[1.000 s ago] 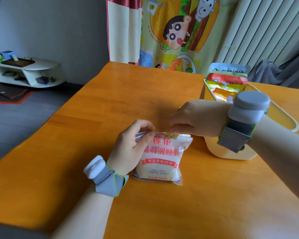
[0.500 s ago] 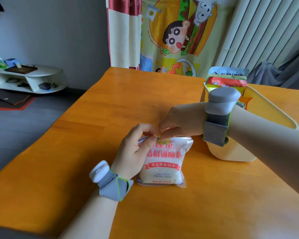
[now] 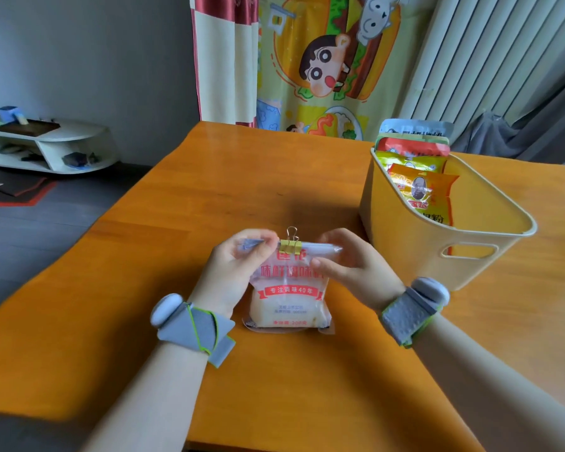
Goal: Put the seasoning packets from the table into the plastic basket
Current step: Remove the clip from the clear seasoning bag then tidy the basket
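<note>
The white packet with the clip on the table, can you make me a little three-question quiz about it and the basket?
1. True or false: the white packet is already inside the yellow basket.
2. What sits on the packet's folded top? A) gold binder clip B) rubber band C) tape
3. Fill in: the left hand and right hand both hold the packet's ____ edge.

Key: 1 false; 2 A, the gold binder clip; 3 top.

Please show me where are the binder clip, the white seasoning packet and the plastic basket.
binder clip [image 3: 289, 246]: head view, on its yellow body at the packet's folded top.
white seasoning packet [image 3: 289, 305]: head view, on its lower front.
plastic basket [image 3: 415, 252]: head view, on its near outer wall.
</note>
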### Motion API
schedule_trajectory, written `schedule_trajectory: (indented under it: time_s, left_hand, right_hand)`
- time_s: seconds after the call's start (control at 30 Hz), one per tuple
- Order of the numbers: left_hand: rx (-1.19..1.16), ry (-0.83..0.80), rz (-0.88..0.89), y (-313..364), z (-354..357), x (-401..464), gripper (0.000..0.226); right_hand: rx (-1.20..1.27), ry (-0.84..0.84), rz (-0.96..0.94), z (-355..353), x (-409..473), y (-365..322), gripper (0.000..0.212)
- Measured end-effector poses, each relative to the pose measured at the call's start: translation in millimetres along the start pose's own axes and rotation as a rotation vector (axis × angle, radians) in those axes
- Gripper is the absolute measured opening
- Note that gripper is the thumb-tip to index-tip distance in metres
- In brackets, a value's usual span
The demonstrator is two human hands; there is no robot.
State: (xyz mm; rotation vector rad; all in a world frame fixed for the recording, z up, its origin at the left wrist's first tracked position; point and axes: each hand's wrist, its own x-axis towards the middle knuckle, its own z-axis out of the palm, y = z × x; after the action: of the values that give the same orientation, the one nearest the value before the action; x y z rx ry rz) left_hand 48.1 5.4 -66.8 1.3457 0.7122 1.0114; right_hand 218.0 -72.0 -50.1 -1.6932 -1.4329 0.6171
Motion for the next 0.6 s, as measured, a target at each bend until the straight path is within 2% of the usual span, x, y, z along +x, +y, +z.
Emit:
schedule_trajectory:
  time_s: [0.1,0.3,0.43,0.5,0.53,0.6]
  left_hand:
    - [0.005,-0.005,0.040,0.6,1.9,-0.4,0.010]
    - [0.135,-0.004,0.108,-3.7,2.1,3.5,0.016]
    - [0.207,0.040,0.092,-8.2,12.3,5.1,0.029]
    - [0.225,-0.014,0.038,-11.0,13.8,6.7,0.033]
    - [0.243,-0.077,-0.002,-10.8,12.8,6.2,0.044]
    - [0.378,-0.194,-0.085,-8.3,9.5,2.9,0.096]
  right_hand:
    - [0.252,0.121,0.025,7.1,-7.4,10.6,0.011]
    - [0.419,0.198,0.015,4.8,-7.6,2.0,0.021]
    - [0.665,0.262,0.218,18.6,-11.2,0.8,0.018]
    - [0.653,0.270,0.306,24.6,-11.5,1.9,0.015]
    - [0.616,0.259,0.326,23.8,-10.9,1.0,0.013]
    - [0.531,0.181,0.342,17.6,-9.2,-3.0,0.016]
